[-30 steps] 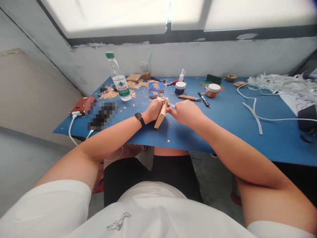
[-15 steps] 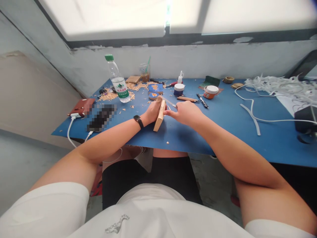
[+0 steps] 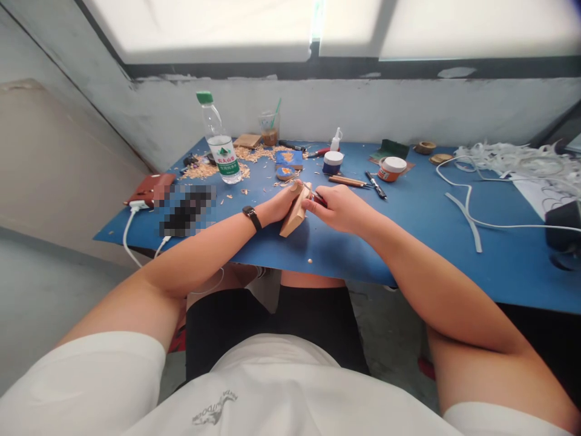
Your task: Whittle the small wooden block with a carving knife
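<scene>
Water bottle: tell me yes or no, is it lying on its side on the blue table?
No, the water bottle stands upright with its green cap on top, beside wood shavings on the blue table.

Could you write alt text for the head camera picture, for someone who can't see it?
Seen from above, a person's left hand steadies a small wooden block on a blue table while the right hand holds a thin carving tool to its top. Wood shavings, a water bottle, small jars and white cords lie beyond.
</scene>
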Action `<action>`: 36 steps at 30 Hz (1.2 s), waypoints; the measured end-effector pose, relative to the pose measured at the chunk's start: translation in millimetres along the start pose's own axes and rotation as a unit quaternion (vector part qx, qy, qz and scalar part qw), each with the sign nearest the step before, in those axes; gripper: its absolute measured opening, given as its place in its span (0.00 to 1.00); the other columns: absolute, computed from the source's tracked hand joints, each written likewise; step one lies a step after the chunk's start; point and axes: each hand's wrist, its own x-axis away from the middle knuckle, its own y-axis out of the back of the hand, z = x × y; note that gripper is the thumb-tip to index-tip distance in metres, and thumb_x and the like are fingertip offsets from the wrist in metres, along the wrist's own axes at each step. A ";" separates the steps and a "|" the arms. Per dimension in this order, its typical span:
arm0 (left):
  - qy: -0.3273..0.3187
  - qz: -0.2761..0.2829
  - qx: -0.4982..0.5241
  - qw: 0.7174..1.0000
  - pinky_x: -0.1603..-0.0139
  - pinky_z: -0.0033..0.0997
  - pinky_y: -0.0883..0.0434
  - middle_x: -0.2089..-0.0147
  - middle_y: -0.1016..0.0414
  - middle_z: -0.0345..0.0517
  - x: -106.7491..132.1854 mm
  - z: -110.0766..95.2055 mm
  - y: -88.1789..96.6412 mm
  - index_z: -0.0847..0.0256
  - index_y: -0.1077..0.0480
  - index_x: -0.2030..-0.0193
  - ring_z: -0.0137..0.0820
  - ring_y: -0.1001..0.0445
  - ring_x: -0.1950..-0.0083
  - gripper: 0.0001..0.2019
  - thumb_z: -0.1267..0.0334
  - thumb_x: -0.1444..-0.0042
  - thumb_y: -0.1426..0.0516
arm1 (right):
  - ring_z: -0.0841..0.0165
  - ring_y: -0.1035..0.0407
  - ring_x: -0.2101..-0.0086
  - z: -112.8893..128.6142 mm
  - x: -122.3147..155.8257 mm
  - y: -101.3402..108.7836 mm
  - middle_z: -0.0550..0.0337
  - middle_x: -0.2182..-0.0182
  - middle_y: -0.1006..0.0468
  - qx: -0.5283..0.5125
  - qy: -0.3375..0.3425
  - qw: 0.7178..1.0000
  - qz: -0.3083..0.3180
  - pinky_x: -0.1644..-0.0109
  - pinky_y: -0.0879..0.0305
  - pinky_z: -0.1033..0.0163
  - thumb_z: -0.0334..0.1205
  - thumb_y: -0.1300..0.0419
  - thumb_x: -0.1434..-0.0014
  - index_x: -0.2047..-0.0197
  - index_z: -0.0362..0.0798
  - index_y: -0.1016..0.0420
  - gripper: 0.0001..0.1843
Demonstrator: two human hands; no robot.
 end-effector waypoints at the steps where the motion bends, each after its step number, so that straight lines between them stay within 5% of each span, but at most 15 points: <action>1: -0.003 -0.006 0.011 1.000 0.65 0.33 0.27 0.70 0.24 0.41 -0.6 0.6 -1.9 0.57 0.25 0.63 0.31 0.24 0.69 0.47 0.07 0.33 0.38 | 0.58 0.30 0.64 -0.2 -0.2 1.1 0.55 0.65 0.20 0.002 0.004 1.000 0.004 0.58 0.47 0.53 0.62 0.40 0.09 0.58 0.54 0.23 0.27; 18: -0.044 -0.057 -0.046 0.996 0.68 0.34 0.30 0.75 0.29 0.37 8.9 -12.0 -11.2 0.54 0.29 0.66 0.31 0.29 0.73 0.45 0.08 0.33 0.37 | 0.59 0.25 0.60 -8.5 -2.8 9.4 0.52 0.58 0.14 0.073 0.037 0.994 0.069 0.57 0.44 0.54 0.60 0.43 0.06 0.50 0.52 0.20 0.24; 28: -0.063 -0.047 -0.118 0.990 0.67 0.38 0.32 0.73 0.32 0.39 4.1 3.1 7.0 0.52 0.31 0.66 0.33 0.34 0.71 0.34 0.25 0.21 0.39 | 0.55 0.26 0.60 -8.9 -5.8 -0.8 0.51 0.63 0.16 0.084 -0.005 0.996 0.034 0.54 0.43 0.52 0.62 0.44 0.06 0.51 0.51 0.13 0.30; 36: -0.095 -0.063 -0.163 0.980 0.63 0.42 0.28 0.71 0.30 0.43 3.0 -5.2 9.2 0.52 0.31 0.69 0.37 0.30 0.67 0.26 0.43 0.20 0.40 | 0.53 0.22 0.57 -10.9 -11.4 -8.5 0.45 0.60 0.11 0.082 -0.042 0.996 0.004 0.54 0.43 0.52 0.68 0.46 0.07 0.51 0.46 0.08 0.38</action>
